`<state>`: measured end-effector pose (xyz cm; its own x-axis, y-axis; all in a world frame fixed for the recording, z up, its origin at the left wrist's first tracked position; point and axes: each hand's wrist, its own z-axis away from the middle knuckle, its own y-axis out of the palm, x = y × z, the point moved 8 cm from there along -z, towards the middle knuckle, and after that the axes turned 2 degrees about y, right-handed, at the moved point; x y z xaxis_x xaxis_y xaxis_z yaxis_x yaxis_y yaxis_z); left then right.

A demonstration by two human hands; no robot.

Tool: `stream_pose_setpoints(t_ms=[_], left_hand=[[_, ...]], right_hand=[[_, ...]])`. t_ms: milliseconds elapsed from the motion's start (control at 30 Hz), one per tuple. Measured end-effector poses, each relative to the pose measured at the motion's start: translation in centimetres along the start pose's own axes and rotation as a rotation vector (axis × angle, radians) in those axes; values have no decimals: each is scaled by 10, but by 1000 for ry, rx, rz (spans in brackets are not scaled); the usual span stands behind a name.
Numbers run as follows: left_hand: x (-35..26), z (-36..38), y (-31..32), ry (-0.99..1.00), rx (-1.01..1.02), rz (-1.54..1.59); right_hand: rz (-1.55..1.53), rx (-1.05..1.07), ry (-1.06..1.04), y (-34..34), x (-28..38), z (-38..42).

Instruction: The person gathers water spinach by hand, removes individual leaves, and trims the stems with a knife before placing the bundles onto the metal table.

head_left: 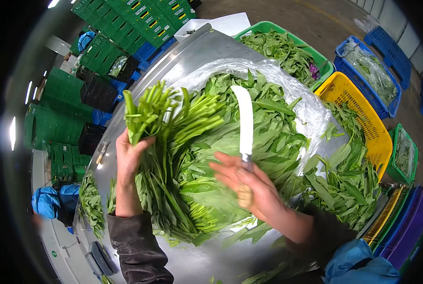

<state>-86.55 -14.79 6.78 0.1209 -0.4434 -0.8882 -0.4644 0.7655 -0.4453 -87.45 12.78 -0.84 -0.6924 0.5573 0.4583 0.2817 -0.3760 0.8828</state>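
Note:
My left hand (129, 158) is closed around a bunch of leafy green stems (150, 110), with the cut ends pointing up and the leaves hanging down. In my right hand (261, 191) is a knife (244, 120); its wide, curved blade points up and away from me. The thumb side grips its handle while other fingers stretch out toward the greens, slightly blurred. Beneath both hands lies a large heap of leafy greens (273, 128) on clear plastic sheeting (310, 106), spread over a metal table (187, 260).
Beyond the table's right side stand a green crate (325, 64), a yellow crate (379, 137) and a blue crate (393, 111), all with greens. Stacked green crates (140, 19) rise at the back left. A small wooden-handled tool (100, 156) lies near the left table edge.

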Motion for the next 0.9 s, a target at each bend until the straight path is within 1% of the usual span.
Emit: stream_pose_setpoints(t_ms=[33, 67, 133, 167, 233, 300, 333, 367, 400, 467, 500, 600, 700, 733, 767, 833, 900], left_hand=[[-4, 0, 4, 60, 16, 11], [-5, -1, 1, 50, -17, -50], [3, 3, -6, 22, -43, -47], [8, 3, -10, 5, -64, -42], [7, 3, -12, -13, -86, -34], [-16, 4, -22, 90, -170, 104], [-12, 4, -30, 26, -273, 269], [-8, 5, -33, 27, -274, 266], [-7, 7, -32, 54, -263, 174], [-12, 11, -32, 116, -254, 51], [-10, 7, -41, 79, -246, 91], [-3, 11, -60, 78, -390, 265], [2, 10, -62, 67, -385, 296], [3, 11, -55, -2, -359, 188], [18, 8, -53, -65, -324, 54], [-1, 0, -9, 111, -30, -96], [14, -5, 28, -99, 180, -56]], right_hand=[[-31, 73, -17, 11, -3, -15], [-32, 74, -15, 15, -8, -28], [17, 142, -113, 28, -8, -46], [17, 142, -111, 28, -12, -57], [-56, 128, -34, 23, -25, -79], [-81, 71, -9, 10, -34, -93], [-91, -10, 23, -4, -41, -101], [-100, -85, 51, -15, -48, -106], [-142, -130, 48, -17, -46, -105], [-95, -126, 26, -16, -41, -99], [-54, -124, 4, -16, -39, -96], [-68, -150, 8, -23, -42, -99], [-122, -149, 13, -28, -39, -105], [-125, -130, 18, -28, -40, -108], [-129, -110, 23, -27, -41, -111], [-128, -103, 27, -26, -42, -116], [-173, -78, 32, -25, -45, -119]])
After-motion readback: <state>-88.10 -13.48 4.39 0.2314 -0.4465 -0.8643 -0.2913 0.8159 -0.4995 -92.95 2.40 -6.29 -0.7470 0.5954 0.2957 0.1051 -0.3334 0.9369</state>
